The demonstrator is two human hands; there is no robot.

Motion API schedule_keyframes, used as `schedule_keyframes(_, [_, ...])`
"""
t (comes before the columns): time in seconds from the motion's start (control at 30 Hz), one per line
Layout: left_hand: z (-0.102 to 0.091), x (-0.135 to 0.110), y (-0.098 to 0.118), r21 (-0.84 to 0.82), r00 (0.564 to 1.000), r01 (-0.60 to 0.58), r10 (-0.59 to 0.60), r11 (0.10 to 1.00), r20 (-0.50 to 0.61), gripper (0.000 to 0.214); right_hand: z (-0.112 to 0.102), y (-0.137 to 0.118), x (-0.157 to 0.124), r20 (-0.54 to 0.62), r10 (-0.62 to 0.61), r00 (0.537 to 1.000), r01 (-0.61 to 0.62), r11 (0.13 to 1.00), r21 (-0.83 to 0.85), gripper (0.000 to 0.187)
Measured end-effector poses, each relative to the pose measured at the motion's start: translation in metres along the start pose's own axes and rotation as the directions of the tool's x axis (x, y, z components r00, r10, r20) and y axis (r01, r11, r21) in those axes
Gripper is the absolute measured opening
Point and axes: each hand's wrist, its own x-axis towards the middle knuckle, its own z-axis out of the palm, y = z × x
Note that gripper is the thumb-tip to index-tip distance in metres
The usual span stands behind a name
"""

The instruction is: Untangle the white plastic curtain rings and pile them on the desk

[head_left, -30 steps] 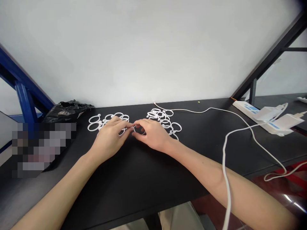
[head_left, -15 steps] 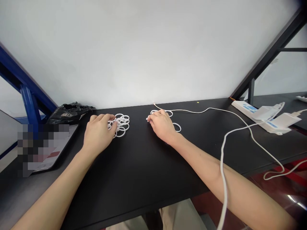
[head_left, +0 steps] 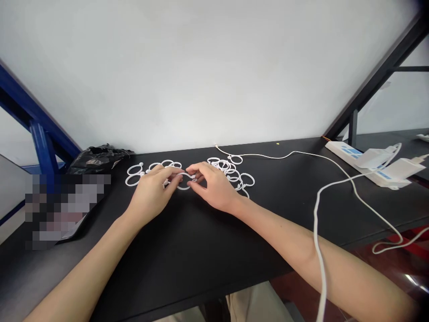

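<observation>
Two heaps of white plastic rings lie on the black table (head_left: 208,241): a left heap (head_left: 138,172) and a right heap (head_left: 234,172). My left hand (head_left: 152,192) and my right hand (head_left: 214,185) meet between the heaps. Both pinch one white ring (head_left: 185,181) with their fingertips, the left hand on its left side and the right hand on its right side. The ring sits just above the tabletop. Parts of both heaps are hidden behind my fingers.
A black plastic bag (head_left: 97,156) lies at the back left, with a flat blurred item (head_left: 67,205) in front of it. A white cable (head_left: 318,201) runs across the right of the table to a white power strip (head_left: 365,163) with chargers. The table's front edge is near my body.
Half a second ago my hands were apart, each resting on its own heap. They have come together at the middle and now both pinch one ring.
</observation>
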Motion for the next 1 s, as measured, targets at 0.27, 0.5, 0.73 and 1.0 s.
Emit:
schedule_keyframes(0.27, [-0.0024, 0.0023, 0.0022, 0.002, 0.996, 0.091, -0.091, 0.996, 0.016, 0.029, -0.0028, -0.003, -0.0005, 0.0, -0.051, 0.999, 0.051, 0.998, -0.03, 0.017])
schedule_keyframes(0.5, [-0.0021, 0.0031, 0.005, -0.048, 0.989, 0.132, -0.129, 0.99, 0.069, 0.035, -0.0022, -0.0069, 0.0, -0.027, -0.1, 0.995, 0.097, 0.99, -0.104, 0.02])
schedule_keyframes(0.73, [-0.0028, 0.0003, 0.0063, -0.096, 0.994, -0.002, 0.013, 0.995, 0.108, 0.043, -0.0016, -0.0073, -0.0002, -0.034, 0.011, 0.999, -0.013, 0.998, -0.067, 0.014])
schedule_keyframes(1.0, [0.0007, 0.0008, -0.0025, -0.043, 0.985, -0.119, 0.124, 0.992, 0.124, 0.039, -0.0056, -0.0073, 0.0039, -0.004, 0.048, 0.999, -0.048, 0.998, -0.028, 0.011])
